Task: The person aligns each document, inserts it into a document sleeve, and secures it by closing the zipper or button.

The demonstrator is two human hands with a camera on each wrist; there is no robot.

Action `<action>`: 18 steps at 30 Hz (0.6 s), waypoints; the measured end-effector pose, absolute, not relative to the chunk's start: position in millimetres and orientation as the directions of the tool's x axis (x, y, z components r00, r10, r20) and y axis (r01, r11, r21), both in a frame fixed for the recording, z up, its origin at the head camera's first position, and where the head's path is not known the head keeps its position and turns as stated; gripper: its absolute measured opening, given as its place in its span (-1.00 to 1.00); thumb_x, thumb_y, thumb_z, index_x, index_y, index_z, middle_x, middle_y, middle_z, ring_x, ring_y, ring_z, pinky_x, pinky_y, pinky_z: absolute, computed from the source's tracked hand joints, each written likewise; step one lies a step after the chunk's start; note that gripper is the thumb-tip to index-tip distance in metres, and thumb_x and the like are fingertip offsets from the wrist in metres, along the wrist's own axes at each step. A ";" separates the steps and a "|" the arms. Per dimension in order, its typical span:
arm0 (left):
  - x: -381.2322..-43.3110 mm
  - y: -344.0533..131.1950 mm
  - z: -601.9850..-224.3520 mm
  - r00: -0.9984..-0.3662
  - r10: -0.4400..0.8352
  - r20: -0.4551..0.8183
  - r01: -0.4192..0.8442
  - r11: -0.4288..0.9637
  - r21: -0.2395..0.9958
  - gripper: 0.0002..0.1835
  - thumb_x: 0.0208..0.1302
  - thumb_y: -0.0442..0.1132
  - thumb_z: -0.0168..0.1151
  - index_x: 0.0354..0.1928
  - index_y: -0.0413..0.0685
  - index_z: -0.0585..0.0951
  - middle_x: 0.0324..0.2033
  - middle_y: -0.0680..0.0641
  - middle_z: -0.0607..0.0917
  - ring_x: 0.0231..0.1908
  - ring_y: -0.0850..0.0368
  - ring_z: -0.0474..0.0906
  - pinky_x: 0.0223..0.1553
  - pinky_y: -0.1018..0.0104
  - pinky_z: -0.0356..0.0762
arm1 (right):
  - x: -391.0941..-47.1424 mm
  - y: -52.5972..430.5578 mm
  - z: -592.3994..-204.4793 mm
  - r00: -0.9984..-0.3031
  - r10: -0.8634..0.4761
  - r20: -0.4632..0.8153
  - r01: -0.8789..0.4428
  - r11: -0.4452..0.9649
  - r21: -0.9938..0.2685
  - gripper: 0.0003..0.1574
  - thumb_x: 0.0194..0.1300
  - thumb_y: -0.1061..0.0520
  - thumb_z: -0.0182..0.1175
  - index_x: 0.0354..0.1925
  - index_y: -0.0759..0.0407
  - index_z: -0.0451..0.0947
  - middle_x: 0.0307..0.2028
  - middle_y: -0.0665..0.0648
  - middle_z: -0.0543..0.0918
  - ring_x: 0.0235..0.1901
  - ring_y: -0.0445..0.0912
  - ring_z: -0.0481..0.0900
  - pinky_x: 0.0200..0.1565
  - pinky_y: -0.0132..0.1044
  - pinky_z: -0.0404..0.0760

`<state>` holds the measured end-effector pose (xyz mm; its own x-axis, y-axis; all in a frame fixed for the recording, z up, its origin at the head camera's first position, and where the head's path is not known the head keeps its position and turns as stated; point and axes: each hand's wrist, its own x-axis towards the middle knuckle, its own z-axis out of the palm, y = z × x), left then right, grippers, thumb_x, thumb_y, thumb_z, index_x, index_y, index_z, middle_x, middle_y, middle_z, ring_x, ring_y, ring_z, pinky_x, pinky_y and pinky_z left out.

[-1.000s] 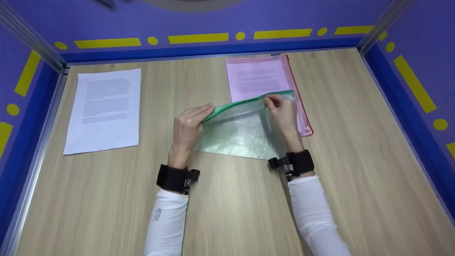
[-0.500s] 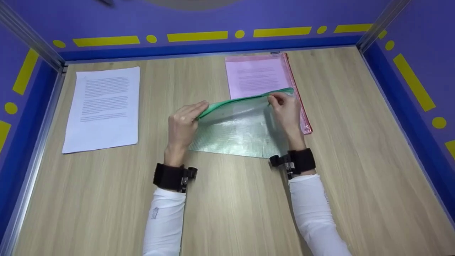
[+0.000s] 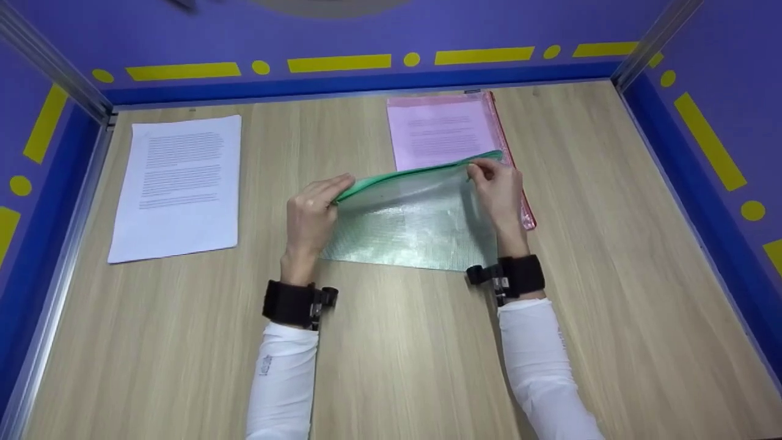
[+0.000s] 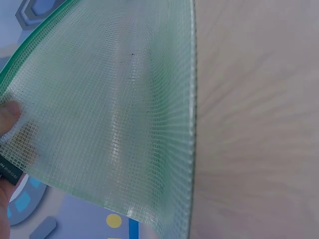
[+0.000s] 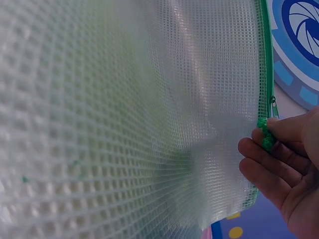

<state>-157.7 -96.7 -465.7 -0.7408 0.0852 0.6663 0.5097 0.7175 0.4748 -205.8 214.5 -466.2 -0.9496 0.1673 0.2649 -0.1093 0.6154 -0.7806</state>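
Green mesh pouch point(image 3: 403, 226) gripped in left hand point(image 3: 313, 211), cord point(image 5: 265, 134) pinched in right hand point(image 3: 499, 186), now farther right

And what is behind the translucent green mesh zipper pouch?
A pink transparent folder with printed paper inside shows beyond the pouch; the pouch and right hand hide most of its lower part.

Wears wrinkled white left sleeve point(image 3: 283, 382), small dark lettering point(image 3: 265, 365) running lengthwise, too small to read; matching white right sleeve point(image 3: 540, 360), fainter print near outer edge; wide black left wristband point(image 3: 288, 304), same kind of right wristband point(image 3: 524, 276); carries small black left camera point(image 3: 330, 297) and right camera point(image 3: 475, 275), stubby, rounded, inner side, dark mounts with pale bits
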 end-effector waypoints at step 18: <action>-157.9 -107.5 -468.2 -0.767 0.007 0.641 0.465 0.695 0.548 -0.55 0.08 -0.73 0.10 -0.17 -0.15 0.78 -0.18 -0.13 0.82 -0.14 -0.04 0.77 0.00 0.16 0.71 | -204.8 239.4 -467.0 -0.948 0.229 0.223 -0.040 0.608 -0.793 -0.75 0.38 0.18 0.21 -0.12 0.32 0.72 -0.34 0.26 0.76 -0.49 -0.29 0.50 -0.44 -0.56 0.40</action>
<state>-157.9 -107.5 -468.2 -0.7675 0.0075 0.6410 0.4649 0.6950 0.5485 -204.8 239.4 -467.0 -0.9475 0.2291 0.2230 -0.0396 0.6081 -0.7929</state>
